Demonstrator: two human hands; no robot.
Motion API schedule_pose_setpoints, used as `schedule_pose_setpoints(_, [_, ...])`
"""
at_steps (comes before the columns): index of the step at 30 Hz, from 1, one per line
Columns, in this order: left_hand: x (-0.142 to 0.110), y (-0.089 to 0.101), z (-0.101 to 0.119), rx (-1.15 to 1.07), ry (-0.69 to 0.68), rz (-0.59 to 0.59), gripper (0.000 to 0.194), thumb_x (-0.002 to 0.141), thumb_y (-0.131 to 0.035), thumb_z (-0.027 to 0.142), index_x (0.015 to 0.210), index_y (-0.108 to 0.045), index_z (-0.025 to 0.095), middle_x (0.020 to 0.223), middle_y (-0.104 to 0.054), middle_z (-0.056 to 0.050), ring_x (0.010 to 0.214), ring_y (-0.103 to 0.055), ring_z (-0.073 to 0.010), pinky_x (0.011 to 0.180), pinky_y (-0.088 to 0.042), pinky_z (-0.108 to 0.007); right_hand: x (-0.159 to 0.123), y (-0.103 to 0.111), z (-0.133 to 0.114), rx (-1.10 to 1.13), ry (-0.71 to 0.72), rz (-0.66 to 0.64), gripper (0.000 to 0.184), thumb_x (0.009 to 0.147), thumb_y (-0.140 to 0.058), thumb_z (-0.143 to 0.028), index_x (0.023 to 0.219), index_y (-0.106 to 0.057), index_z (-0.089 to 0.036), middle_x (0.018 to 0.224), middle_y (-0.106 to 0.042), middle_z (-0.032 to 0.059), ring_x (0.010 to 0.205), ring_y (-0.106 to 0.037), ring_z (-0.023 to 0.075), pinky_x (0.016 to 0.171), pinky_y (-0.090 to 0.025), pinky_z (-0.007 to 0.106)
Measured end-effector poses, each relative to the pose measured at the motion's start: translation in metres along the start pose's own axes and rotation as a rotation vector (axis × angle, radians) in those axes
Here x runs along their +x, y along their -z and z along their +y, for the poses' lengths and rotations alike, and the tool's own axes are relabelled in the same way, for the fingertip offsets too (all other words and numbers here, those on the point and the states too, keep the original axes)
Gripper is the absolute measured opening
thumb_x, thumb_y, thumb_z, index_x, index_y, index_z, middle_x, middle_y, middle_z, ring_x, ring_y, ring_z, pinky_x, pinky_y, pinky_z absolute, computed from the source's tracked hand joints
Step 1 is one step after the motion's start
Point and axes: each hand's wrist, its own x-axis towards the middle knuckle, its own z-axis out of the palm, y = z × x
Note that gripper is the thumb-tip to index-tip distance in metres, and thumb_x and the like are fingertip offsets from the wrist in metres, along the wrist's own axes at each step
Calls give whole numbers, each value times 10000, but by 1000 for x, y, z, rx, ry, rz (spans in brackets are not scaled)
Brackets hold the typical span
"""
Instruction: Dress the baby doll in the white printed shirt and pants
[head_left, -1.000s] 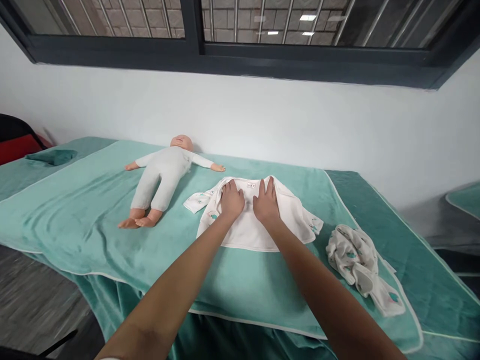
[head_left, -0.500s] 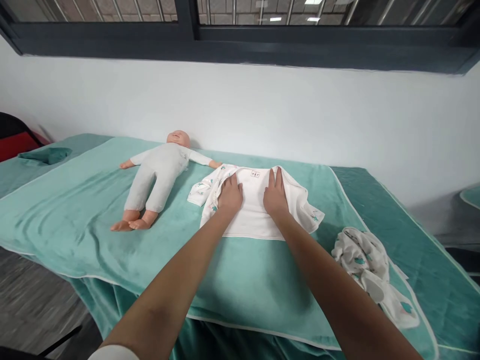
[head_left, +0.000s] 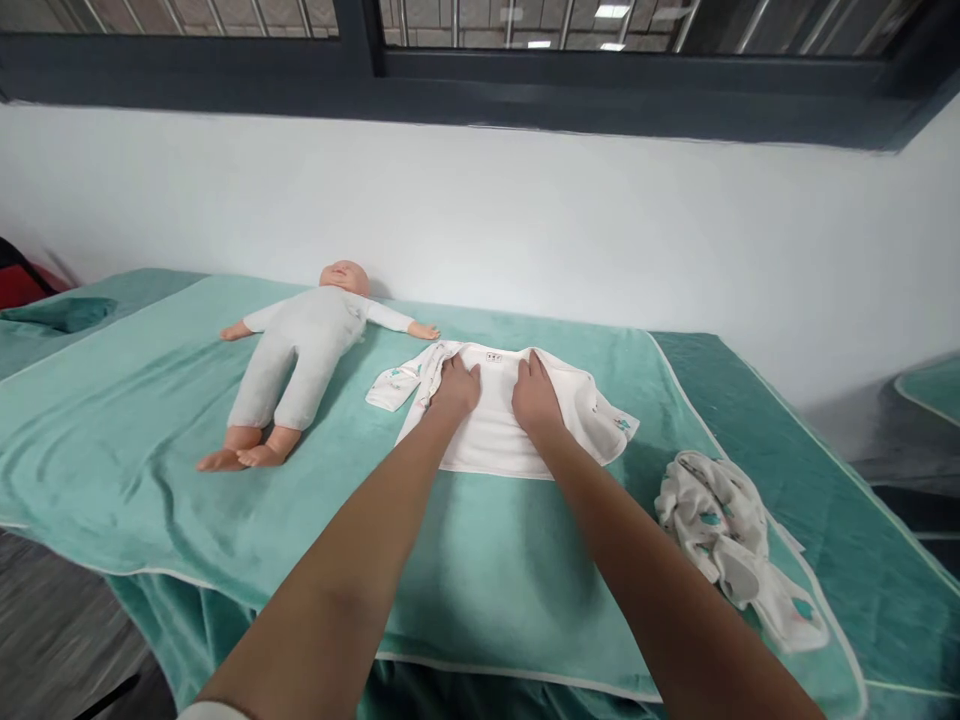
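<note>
A white baby top [head_left: 495,430] with small teal prints lies spread open on the teal towel [head_left: 480,570]. My left hand [head_left: 454,386] rests flat on its left half with fingers stretched out. My right hand [head_left: 534,393] lies flat on its right half, fingers together and extended. Both palms press the cloth near the collar label. A baby doll [head_left: 300,350] in a pale grey suit lies on its back to the left of the top, arms spread.
A crumpled white printed garment [head_left: 724,530] lies at the right on the towel. A white wall runs behind the table, under a dark window frame. A folded teal cloth [head_left: 56,313] sits at the far left. The floor shows at lower left.
Both hands slid apart across the top half a second ago, then came a little closer again. The view shifted slightly; the doll and the crumpled garment stayed where they were.
</note>
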Motion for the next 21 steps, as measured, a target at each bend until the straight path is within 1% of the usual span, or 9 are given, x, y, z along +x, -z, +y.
schedule_pose_setpoints(3, [-1, -1, -2, -26, -23, 48, 648, 1001, -299, 442, 1564, -260, 123, 1639, -262, -220, 1529, -218, -383, 1218, -253, -595, -1, 1, -3, -23, 24, 4, 474, 921, -330, -49, 1319, -588, -45, 1525, -462, 202, 1476, -351, 245, 1239, -251, 373])
schedule_pose_setpoints(5, [-3, -1, -3, -48, -59, 93, 626, 1001, -311, 427, 1548, -293, 124, 1611, -319, -225, 1513, -259, -383, 1225, -242, -578, -2, 3, -4, -22, 5, 13, 439, 960, -342, -117, 1306, -600, -37, 1457, -532, 216, 1445, -399, 259, 1229, -273, 387])
schedule_pose_setpoints(6, [-4, -1, -4, -56, -73, 110, 608, 1003, -311, 420, 1534, -320, 125, 1585, -361, -231, 1503, -282, -382, 1225, -243, -573, -2, 4, -4, -22, -17, 26, 452, 981, -340, -162, 1340, -571, -14, 1457, -525, 234, 1444, -400, 277, 1224, -283, 407])
schedule_pose_setpoints(8, [-6, 0, -6, -53, -98, 127, 576, 1006, -311, 408, 1508, -363, 130, 1541, -423, -237, 1492, -306, -378, 1221, -243, -571, 0, 5, -3, -15, -70, 53, 533, 1004, -344, -244, 1449, -451, 27, 1537, -424, 255, 1476, -350, 301, 1223, -284, 430])
schedule_pose_setpoints(11, [-5, -2, -7, -21, -146, 160, 550, 1008, -329, 390, 1490, -386, 131, 1536, -429, -238, 1488, -317, -368, 1216, -253, -559, 2, 7, -2, 22, -143, 43, 654, 998, -372, -287, 1557, -262, 34, 1653, -206, 219, 1532, -235, 293, 1248, -246, 402])
schedule_pose_setpoints(13, [-3, -3, -8, 12, -164, 178, 530, 1007, -346, 368, 1477, -400, 129, 1512, -460, -239, 1468, -360, -353, 1204, -283, -536, 3, 8, -2, 58, -186, 3, 674, 993, -377, -281, 1573, -225, 26, 1668, -164, 198, 1538, -220, 289, 1254, -235, 390])
schedule_pose_setpoints(15, [-1, -4, -8, 60, -165, 162, 508, 1003, -353, 336, 1451, -430, 108, 1451, -516, -254, 1419, -433, -353, 1171, -332, -527, 1, 8, -3, 103, -184, -4, 653, 985, -381, -254, 1559, -261, 32, 1651, -217, 213, 1525, -256, 300, 1249, -248, 402])
schedule_pose_setpoints(18, [-2, -1, -7, 117, -208, 106, 475, 995, -340, 284, 1370, -505, 45, 1330, -598, -284, 1307, -544, -366, 1113, -397, -522, -3, 12, -4, 166, -102, 35, 563, 963, -385, -175, 1492, -411, 15, 1568, -393, 230, 1485, -345, 288, 1237, -277, 406])
schedule_pose_setpoints(21, [-9, 6, -10, 118, -319, 54, 400, 978, -379, 254, 1268, -594, 82, 1286, -652, -224, 1268, -587, -323, 1128, -410, -465, -6, 17, -4, 203, -23, 46, 458, 938, -413, -125, 1355, -593, -61, 1424, -580, 178, 1405, -466, 248, 1210, -333, 374])
